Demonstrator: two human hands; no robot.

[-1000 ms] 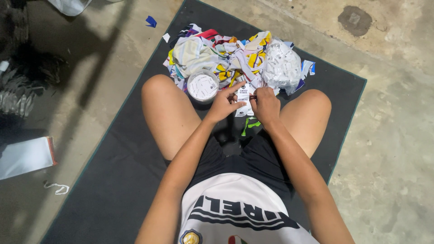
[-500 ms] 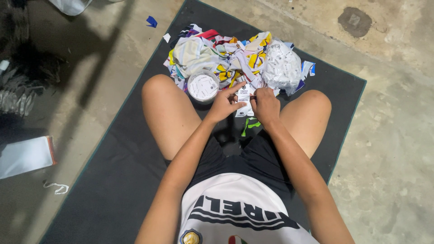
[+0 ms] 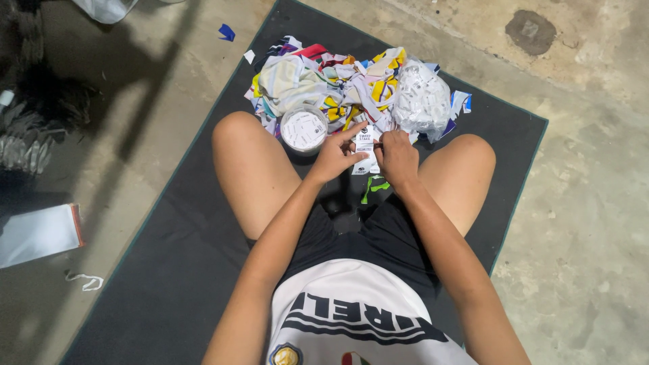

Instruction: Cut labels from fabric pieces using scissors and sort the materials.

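Note:
I sit cross-legged on a dark mat [image 3: 169, 270]. Both hands meet in front of me on a small white paper tag [image 3: 364, 149] with black print. My left hand [image 3: 334, 157] pinches its left edge, forefinger stretched up along it. My right hand [image 3: 397, 157] grips its right edge with closed fingers. A green and black scrap [image 3: 374, 187] lies just below the tag between my knees. Right beyond the hands sits a pile of colourful cloth scraps [image 3: 338, 81], a round clear tub of white tags [image 3: 303, 128] and a clear bag of white tags [image 3: 422, 100].
Concrete floor surrounds the mat. A white and orange package [image 3: 39, 233] and a white string [image 3: 84, 280] lie on the floor at left. Small blue and white scraps [image 3: 228, 32] lie off the mat's far corner. A dark round patch [image 3: 531, 30] marks the floor at far right.
Both hands stay on the tag with only slight finger shifts. Nothing else has moved.

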